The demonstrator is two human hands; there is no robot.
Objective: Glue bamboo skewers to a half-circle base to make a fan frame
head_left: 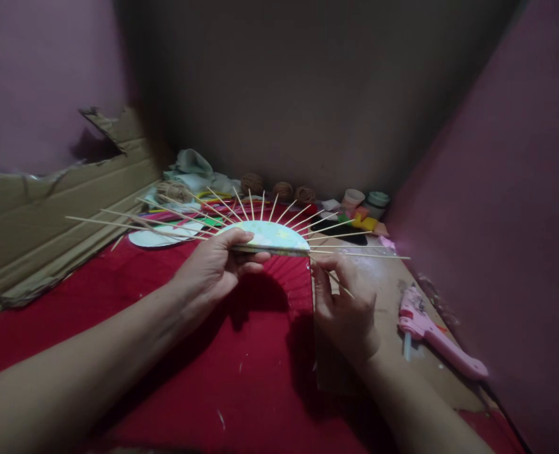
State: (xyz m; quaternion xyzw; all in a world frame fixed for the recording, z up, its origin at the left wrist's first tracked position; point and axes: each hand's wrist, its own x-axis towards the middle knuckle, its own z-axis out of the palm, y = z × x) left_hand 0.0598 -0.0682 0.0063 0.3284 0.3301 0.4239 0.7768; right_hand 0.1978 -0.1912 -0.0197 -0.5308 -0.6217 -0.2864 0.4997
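My left hand (217,261) grips the left part of a pale blue-green half-disc (272,234), thumb on top and fingers beneath. Thin wooden sticks (318,222) fan out from the curved edge of the half-disc like rays. It is held up above the red cloth. At its right corner, my right hand (348,302) pinches a thin stick (340,284) between thumb and fingers. The upper end of that stick is close to the corner; I cannot tell whether it touches.
A pink glue gun (431,331) lies on a cardboard sheet (383,284) at right. Twine balls (283,190), a white oval piece (166,235), a small cup (353,199) and coloured scraps line the back. Torn cardboard (62,211) stands at left. Red cloth (189,397) covers the surface.
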